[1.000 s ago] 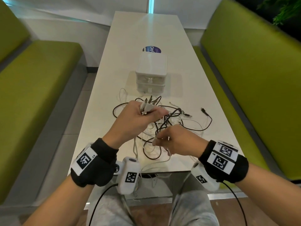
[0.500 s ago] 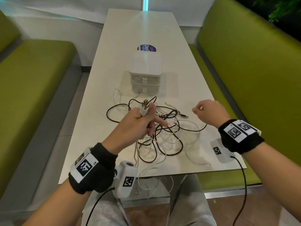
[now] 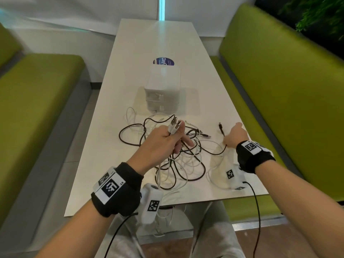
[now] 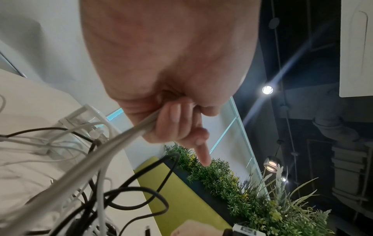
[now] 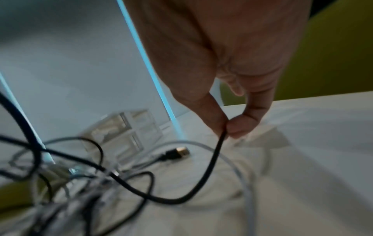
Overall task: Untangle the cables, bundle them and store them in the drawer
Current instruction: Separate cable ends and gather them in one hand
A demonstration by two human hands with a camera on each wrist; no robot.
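A tangle of black and white cables [image 3: 183, 161] lies on the near half of the white table [image 3: 145, 43]. My left hand [image 3: 173, 138] hovers over the tangle and grips several cable ends, their plugs [image 3: 174, 126] sticking up from the fist. In the left wrist view its fingers [image 4: 171, 121] curl round white cables [image 4: 113, 150]. My right hand [image 3: 228, 141] is off to the right of the tangle and pinches a black cable [image 5: 214, 161] between thumb and forefinger [image 5: 240, 127]. That cable's plug end [image 3: 221, 128] sticks out beyond the hand. The white drawer unit [image 3: 163, 88] stands shut behind the tangle.
Green benches [image 3: 279, 101] flank the table on both sides. A round blue sticker [image 3: 163, 61] lies behind the drawer unit. Some white cable hangs over the table's near edge [image 3: 167, 205]. A loose black USB plug [image 5: 178, 153] rests on the tabletop.
My right hand left the middle of the tangle and drew out to the right with the black cable. The left hand stays over the tangle, still gripping the plugs.
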